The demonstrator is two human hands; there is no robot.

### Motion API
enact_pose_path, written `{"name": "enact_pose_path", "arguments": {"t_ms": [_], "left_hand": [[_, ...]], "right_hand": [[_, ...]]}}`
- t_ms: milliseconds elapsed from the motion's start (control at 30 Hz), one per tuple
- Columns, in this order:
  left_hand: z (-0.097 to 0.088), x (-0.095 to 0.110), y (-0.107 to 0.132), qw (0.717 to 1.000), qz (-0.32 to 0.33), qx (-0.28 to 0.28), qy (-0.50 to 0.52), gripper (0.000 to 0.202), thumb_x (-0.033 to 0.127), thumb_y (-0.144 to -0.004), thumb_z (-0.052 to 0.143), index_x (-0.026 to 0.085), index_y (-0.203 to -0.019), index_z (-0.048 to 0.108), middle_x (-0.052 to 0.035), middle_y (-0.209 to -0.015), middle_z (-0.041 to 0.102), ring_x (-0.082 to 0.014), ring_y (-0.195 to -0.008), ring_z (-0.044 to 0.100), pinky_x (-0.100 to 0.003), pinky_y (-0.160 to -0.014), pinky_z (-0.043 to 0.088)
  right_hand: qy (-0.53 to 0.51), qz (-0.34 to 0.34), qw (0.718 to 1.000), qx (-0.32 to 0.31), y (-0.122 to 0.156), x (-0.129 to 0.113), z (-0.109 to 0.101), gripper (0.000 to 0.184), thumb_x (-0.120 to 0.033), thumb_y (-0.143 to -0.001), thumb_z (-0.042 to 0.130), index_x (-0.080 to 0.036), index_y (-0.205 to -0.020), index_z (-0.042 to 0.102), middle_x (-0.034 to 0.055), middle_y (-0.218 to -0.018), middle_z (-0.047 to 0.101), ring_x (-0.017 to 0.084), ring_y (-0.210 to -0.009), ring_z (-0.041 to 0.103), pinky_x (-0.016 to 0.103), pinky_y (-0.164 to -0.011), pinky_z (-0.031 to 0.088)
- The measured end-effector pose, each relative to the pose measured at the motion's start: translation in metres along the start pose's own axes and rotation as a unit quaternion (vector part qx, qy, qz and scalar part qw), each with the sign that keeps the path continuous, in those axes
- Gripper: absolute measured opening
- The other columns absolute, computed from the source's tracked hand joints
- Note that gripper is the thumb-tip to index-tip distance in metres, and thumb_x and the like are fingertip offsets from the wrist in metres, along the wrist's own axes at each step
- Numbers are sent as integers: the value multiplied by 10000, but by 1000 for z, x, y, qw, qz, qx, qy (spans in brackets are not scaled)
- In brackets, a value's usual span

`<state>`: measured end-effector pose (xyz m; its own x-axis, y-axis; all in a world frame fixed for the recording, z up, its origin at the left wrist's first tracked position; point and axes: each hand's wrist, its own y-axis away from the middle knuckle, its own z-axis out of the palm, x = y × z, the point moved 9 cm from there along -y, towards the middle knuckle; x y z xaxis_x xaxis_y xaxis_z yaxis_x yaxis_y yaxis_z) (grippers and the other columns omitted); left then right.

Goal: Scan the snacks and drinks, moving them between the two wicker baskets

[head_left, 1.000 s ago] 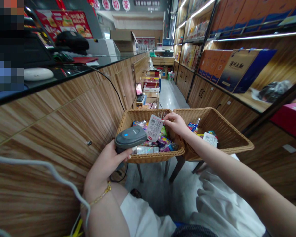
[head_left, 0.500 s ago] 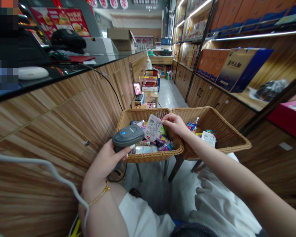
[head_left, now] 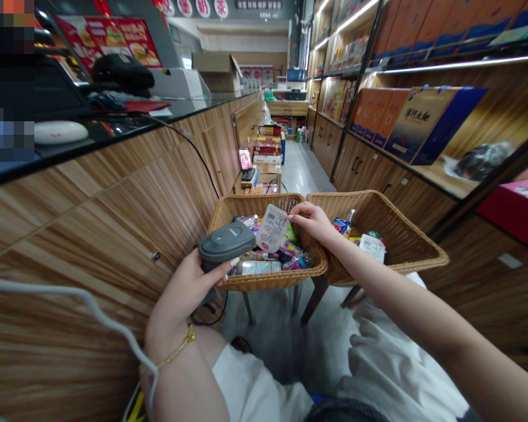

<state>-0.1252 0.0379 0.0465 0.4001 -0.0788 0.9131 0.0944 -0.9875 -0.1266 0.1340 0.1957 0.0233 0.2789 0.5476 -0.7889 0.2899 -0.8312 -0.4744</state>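
My left hand is wrapped round the handle of a grey barcode scanner, its head facing right. Between the fingertips of my right hand is the edge of a small white package with a printed label and barcode turned up toward me. The package hangs just in front of the scanner, over the left wicker basket. Colourful small packets lie in that basket. Beside it, the right wicker basket holds a few packets and another white labelled package.
A wood-panelled counter runs along the left, with a white cable in front of it. Shelves on the right bear orange boxes and a blue-gold gift bag. Past the baskets, stacked boxes line the aisle floor.
The blue light on top of the scanner has gone out. The scanner and the white package have barely shifted; both hands keep their grip.
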Motion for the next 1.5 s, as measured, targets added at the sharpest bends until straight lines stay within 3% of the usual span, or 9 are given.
{"name": "enact_pose_path", "arguments": {"t_ms": [167, 300, 467, 600, 733, 867, 1033, 1333, 1500], "left_hand": [[-2, -1, -1, 1000, 10, 0, -12, 317, 469, -743, 767, 198, -854, 646, 21, -615, 644, -182, -553, 576, -277, -526, 525], [-3, 0, -1, 1000, 14, 1, -19, 332, 496, -749, 774, 203, -850, 656, -8, -650, 683, -226, -636, 650, -310, -585, 564], [-4, 3, 0, 999, 30, 13, -15, 357, 514, -739, 789, 213, -892, 673, -43, -721, 730, -296, -863, 719, -345, -701, 600], [-3, -1, 0, 1000, 10, 9, -9, 357, 483, -725, 786, 202, -909, 667, -30, -711, 713, -274, -791, 706, -325, -650, 587], [-2, -4, 1, 1000, -7, 3, -4, 357, 468, -717, 779, 198, -915, 655, -13, -691, 696, -237, -675, 663, -313, -595, 564], [-4, -1, 0, 1000, 3, 9, -15, 320, 469, -721, 769, 212, -865, 643, -2, -648, 666, -247, -703, 669, -322, -642, 563], [-2, 1, 0, 1000, 7, 3, -12, 282, 450, -730, 745, 220, -830, 617, 22, -632, 644, -217, -644, 639, -320, -663, 562], [-2, 0, 2, 1000, -11, -6, 11, 300, 454, -711, 767, 230, -793, 586, 33, -581, 615, -195, -550, 585, -302, -558, 528], [-2, -2, 2, 1000, -14, -2, 22, 303, 445, -703, 779, 220, -782, 592, 31, -570, 622, -177, -524, 570, -286, -532, 511]], "right_hand": [[-1, 9, 996, 83, -6, -6, -33, 162, -377, -791, 693, -223, -740, 709, 30, -848, 690, 240, -898, 651, 421, -916, 487], [50, -11, 985, 164, -5, -19, -91, 192, -405, -829, 673, -221, -779, 699, 38, -867, 683, 246, -916, 648, 443, -900, 502], [262, -43, 910, 319, 12, -53, -174, 168, -378, -888, 625, -232, -840, 694, 77, -981, 652, 302, -1057, 590, 558, -1005, 424], [336, -29, 880, 335, 16, -62, -191, 182, -382, -876, 648, -247, -970, 726, 114, -1130, 626, 359, -1176, 505, 604, -1011, 391], [348, -44, 910, 221, 6, -50, -156, 166, -342, -879, 639, -250, -945, 760, 112, -1092, 688, 340, -1113, 552, 560, -983, 419], [360, -85, 929, -11, -4, -37, -78, 183, -310, -917, 627, -254, -989, 786, 91, -1024, 748, 315, -1066, 593, 504, -968, 441], [406, -176, 856, -265, 3, -24, 16, 356, -270, -855, 750, -273, -1210, 771, 83, -1299, 714, 332, -1238, 535, 498, -1082, 370], [530, -216, 744, -346, -2, 31, 85, 566, -386, -552, 953, -271, -1085, 802, 83, -1334, 710, 355, -1226, 549, 503, -1140, 332], [550, -224, 722, -355, -8, 43, 97, 517, -421, -654, 891, -241, -1127, 784, 96, -1353, 697, 347, -1226, 553, 492, -1137, 344]]}}
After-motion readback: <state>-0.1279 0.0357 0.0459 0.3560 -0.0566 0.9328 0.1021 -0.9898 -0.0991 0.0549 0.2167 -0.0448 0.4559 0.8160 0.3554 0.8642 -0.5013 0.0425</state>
